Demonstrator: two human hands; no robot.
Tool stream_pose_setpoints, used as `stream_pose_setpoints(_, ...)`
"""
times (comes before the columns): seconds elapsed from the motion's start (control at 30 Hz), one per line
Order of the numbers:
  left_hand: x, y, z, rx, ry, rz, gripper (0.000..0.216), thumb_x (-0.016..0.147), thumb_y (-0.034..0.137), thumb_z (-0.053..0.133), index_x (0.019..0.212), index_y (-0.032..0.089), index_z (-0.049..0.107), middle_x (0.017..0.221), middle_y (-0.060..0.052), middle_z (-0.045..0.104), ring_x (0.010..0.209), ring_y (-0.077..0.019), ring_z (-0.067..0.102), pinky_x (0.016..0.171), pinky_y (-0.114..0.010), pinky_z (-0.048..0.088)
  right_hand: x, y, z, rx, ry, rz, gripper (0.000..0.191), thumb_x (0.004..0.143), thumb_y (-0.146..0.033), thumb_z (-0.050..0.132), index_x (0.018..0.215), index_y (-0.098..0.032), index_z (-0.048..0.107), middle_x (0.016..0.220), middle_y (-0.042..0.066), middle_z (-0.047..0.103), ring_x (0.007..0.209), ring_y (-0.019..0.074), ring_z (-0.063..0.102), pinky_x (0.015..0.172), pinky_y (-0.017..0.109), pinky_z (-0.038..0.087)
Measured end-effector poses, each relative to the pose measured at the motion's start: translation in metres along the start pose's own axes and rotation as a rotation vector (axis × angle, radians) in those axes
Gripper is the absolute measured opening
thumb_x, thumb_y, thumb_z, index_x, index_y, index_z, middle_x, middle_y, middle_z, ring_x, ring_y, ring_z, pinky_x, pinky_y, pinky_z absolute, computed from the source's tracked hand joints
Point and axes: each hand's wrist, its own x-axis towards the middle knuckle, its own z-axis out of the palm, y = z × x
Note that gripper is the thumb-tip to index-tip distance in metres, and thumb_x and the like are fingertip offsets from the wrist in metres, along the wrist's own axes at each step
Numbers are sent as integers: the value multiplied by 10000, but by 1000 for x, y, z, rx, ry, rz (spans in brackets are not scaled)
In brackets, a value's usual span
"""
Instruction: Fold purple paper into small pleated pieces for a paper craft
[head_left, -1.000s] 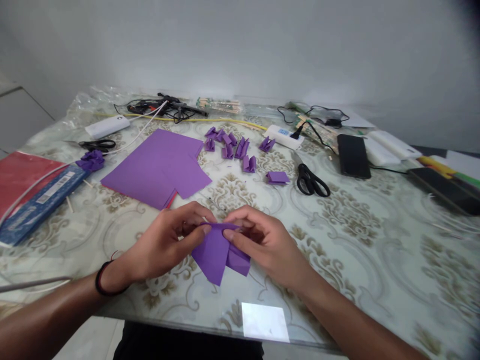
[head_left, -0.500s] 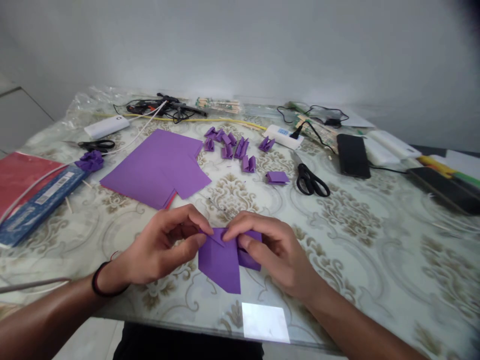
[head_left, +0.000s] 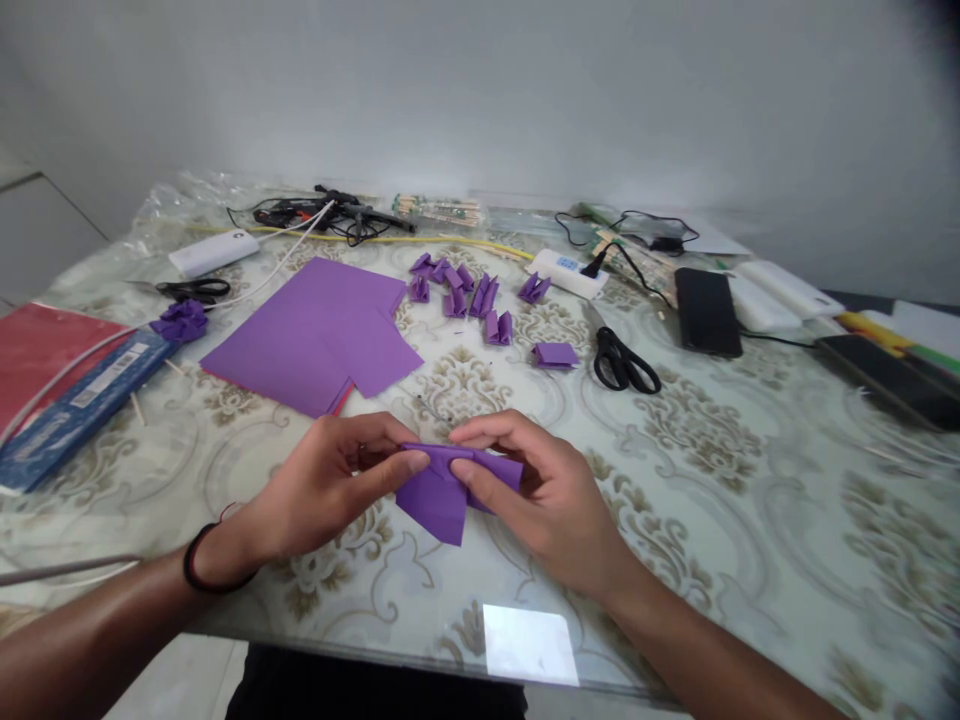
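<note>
Paper (head_left: 439, 508): purple, partly folded, between my two hands at the near side of the bench (head_left: 720, 570); I can't tell if it touches the surface.
Left hand (head_left: 319, 490): I have its fingers pinching the upper edge, thumb in front.
Right hand (head_left: 555, 500): fingers grasping the same paper just beside, thumb pressed on it.
Sheets (head_left: 307, 325): lying flat beyond my left hand.
Folded pieces (head_left: 499, 328): purple, scattered farther back.

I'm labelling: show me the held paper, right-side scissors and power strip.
Held paper (head_left: 436, 505): head view, on its lower flap.
Right-side scissors (head_left: 613, 346): head view, on the black handles.
Power strip (head_left: 562, 277): head view, on its white casing.
</note>
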Motion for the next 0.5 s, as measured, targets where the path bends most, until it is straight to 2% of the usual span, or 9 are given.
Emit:
stream_pose_setpoints(0.1, 0, 1, -1, 27, 6, 16, 190, 1001, 329, 717, 925, 177, 802, 772, -6, 730, 657, -122, 587, 581, -209, 454, 2, -3, -1, -40, -28, 62, 140, 981, -327, 728, 1093, -244, 741, 946, 31, 765, 823, 186, 714, 686, 275, 543)
stream_pose_setpoints(0.17, -1, 1, -1, 40, 10, 13, 195, 1002, 327, 717, 923, 171, 803, 768, -8, 731, 650, -122, 587, 574, -212, 445, 4, -5, -1, -98, -66, 83, 133, 982, -354, 710, 976, -226, 748, 831, 13, 717, 726, 168, 643, 627, 271, 484)
stream_pose_setpoints(0.27, -2, 2, -1, 64, 5, 11, 203, 1010, 326, 707, 922, 169, 802, 760, -7, 724, 650, -122, 578, 568, -213, 428, 6, -5, -1, -145, -100, 94, 257, 990, -376, 679, 797, -208, 704, 678, -22, 589, 616, 139, 501, 563, 272, 382)
stream_pose_setpoints(0.5, -3, 4, -3, 153, -1, 40, 285, 1048, 349, 640, 876, 172, 784, 715, 10, 664, 634, -114, 498, 555, -215, 379, 6, -6, -1, -86, -124, 133, 320, 985, -404, 679, 741, -198, 663, 637, -37, 517, 584, 124, 421, 526, 270, 316)
